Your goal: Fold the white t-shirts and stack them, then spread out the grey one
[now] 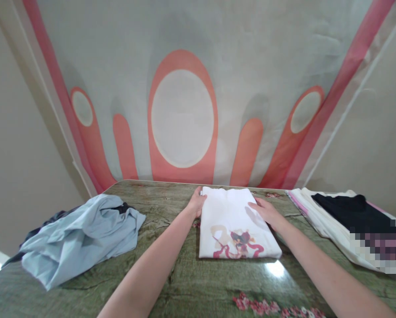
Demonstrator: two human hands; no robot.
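Note:
A white T-shirt [229, 216], folded into a neat rectangle, lies flat in the middle of the table. Its near part carries a print in red, beige and dark tones. My left hand [196, 203] holds the far left edge, thumb on top and the other fingers mostly hidden at the side. At the right edge, toward the far corner, my right hand [266, 213] grips the cloth, with some fingers over the top and the rest out of sight.
A crumpled light-blue garment [88, 234] with dark cloth [57, 216] under it lies on the left. Folded clothes are stacked on the right, a black garment [344, 212] uppermost. The green flower-patterned table [198, 287] meets a printed backdrop [251, 53] behind.

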